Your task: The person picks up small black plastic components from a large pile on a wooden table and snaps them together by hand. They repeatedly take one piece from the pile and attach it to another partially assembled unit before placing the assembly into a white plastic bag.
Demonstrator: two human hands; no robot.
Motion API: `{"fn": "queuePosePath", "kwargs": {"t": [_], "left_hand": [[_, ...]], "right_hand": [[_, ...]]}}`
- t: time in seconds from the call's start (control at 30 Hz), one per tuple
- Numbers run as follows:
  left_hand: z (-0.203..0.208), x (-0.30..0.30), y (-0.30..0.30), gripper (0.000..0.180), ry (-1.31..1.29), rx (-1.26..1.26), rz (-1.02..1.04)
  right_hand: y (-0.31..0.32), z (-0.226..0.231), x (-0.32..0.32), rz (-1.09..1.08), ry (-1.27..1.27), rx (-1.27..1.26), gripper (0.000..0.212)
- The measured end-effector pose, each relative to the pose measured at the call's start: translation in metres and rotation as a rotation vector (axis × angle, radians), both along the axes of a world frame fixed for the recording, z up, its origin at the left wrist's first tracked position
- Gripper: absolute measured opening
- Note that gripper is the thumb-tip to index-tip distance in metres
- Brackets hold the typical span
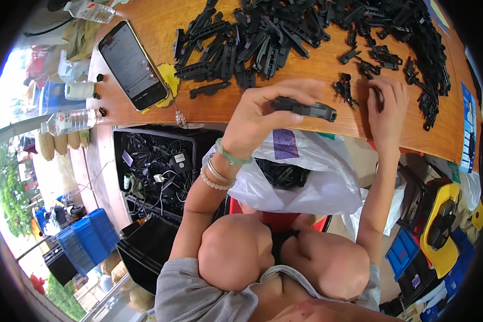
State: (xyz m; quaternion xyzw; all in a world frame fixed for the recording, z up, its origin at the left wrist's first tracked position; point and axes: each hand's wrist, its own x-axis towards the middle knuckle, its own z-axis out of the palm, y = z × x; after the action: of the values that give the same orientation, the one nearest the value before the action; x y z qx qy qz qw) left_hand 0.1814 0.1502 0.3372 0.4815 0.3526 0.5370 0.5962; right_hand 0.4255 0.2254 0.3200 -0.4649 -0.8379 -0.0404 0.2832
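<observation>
The left hand point(263, 110) pinches a black plastic part point(311, 110) between its fingers above the near edge of the bench point(212, 111). The right hand point(387, 110), fingers slightly spread, is beside small black pieces point(345, 87)

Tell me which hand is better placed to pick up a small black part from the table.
Probably the right hand: it is close beside the small black parts, though whether it holds anything is unclear. The left hand grips a longer black part, so it looks less free.

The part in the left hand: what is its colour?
The long part is black, best seen in the head view.
</observation>
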Motion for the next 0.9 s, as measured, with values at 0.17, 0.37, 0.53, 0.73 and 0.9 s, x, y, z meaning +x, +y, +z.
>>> {"fn": "queuePosePath", "kwargs": {"t": [0.17, 0.37, 0.53, 0.73, 0.9], "left_hand": [[-0.005, 0.002, 0.001, 0.04, -0.155, -0.039, -0.076], [-0.002, 0.016, 0.002, 0.046, -0.171, -0.32, -0.274], [0.005, 0.021, 0.0, 0.041, -0.325, -0.451, -0.262], [0.004, 0.026, -0.005, 0.04, -0.223, -0.357, -0.112], [0.016, 0.021, -0.005, 0.034, -0.166, -0.338, -0.131]], "right_hand": [[-0.032, 0.012, -0.003, -0.072, 0.734, -0.282, 0.012], [-0.064, 0.028, -0.028, 0.195, 1.097, -0.593, 0.014], [-0.061, 0.015, -0.025, 0.384, 1.051, -0.725, 0.014], [-0.069, 0.019, -0.044, 0.273, 1.119, -0.797, 0.012], [-0.068, 0.015, -0.026, 0.226, 1.263, -1.137, 0.013]]}}
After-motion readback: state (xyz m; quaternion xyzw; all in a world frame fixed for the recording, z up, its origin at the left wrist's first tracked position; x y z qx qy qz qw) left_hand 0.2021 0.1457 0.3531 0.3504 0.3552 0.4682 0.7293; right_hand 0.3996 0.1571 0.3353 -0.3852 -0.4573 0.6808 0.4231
